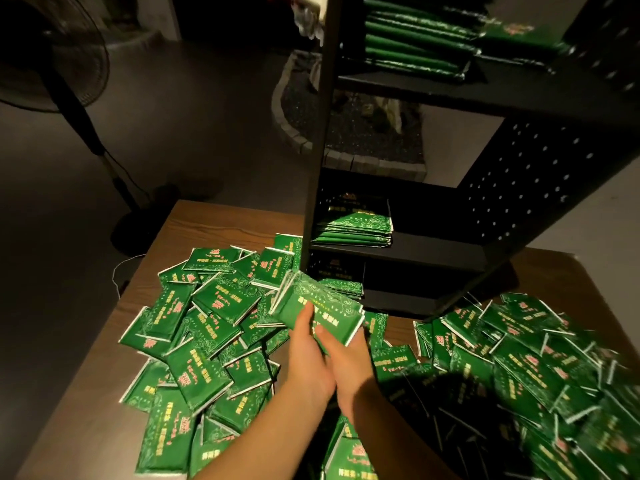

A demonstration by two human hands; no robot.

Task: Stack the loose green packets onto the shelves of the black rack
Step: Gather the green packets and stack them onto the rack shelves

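Both my hands hold one small bundle of green packets (pixel 320 304) just in front of the black rack's (pixel 540 95) lowest shelf. My left hand (pixel 306 358) has its thumb on top of the bundle, and my right hand (pixel 349 362) grips it from below and the right. Several loose green packets (pixel 204 337) cover the wooden table (pixel 194 220) on the left, and a second heap of packets (pixel 540 368) lies on the right. Stacked packets (pixel 356 223) sit on the middle shelf, and another stack of packets (pixel 415 39) is on the upper shelf. A few lie on the bottom shelf.
A standing fan (pixel 52 64) is on the floor to the far left, its base (pixel 138 223) near the table's corner. A dark rug (pixel 349 133) with a brick-like edge lies behind the rack. The rack's front post (pixel 318 140) rises just above my hands.
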